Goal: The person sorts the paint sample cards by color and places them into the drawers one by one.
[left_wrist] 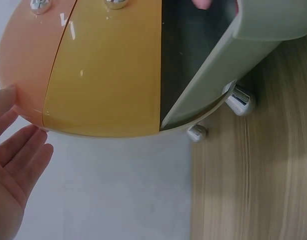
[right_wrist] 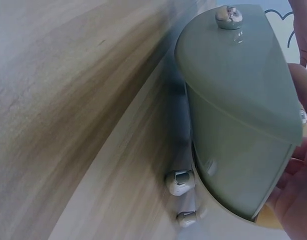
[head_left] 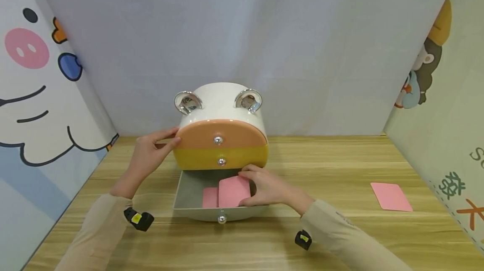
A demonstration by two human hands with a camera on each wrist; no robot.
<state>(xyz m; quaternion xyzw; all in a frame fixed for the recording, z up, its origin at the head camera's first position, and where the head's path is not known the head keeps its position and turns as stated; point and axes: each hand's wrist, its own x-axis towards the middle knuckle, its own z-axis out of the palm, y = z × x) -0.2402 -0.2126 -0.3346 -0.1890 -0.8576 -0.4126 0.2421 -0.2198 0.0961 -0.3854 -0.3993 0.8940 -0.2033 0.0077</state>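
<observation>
A small drawer cabinet [head_left: 221,109] with a white top, silver ears and several coloured drawers stands on the table. Its grey-green bottom drawer [head_left: 198,214] is pulled out. My right hand [head_left: 266,187] reaches over the drawer's right side and holds a pink card [head_left: 233,192] by its right edge, thumb in front. Another pink card [head_left: 209,197] lies beside it in the drawer. My left hand [head_left: 147,155] rests on the cabinet's left edge, thumb against the orange drawer [left_wrist: 36,60] and the other fingers, fairly straight, along the side.
A loose pink card [head_left: 392,196] lies flat on the wooden table [head_left: 321,161] to the right. Behind the cabinet hangs a pale curtain [head_left: 321,52]. Cartoon-printed panels [head_left: 41,111] border the table on both sides. Small silver feet [right_wrist: 180,183] support the cabinet.
</observation>
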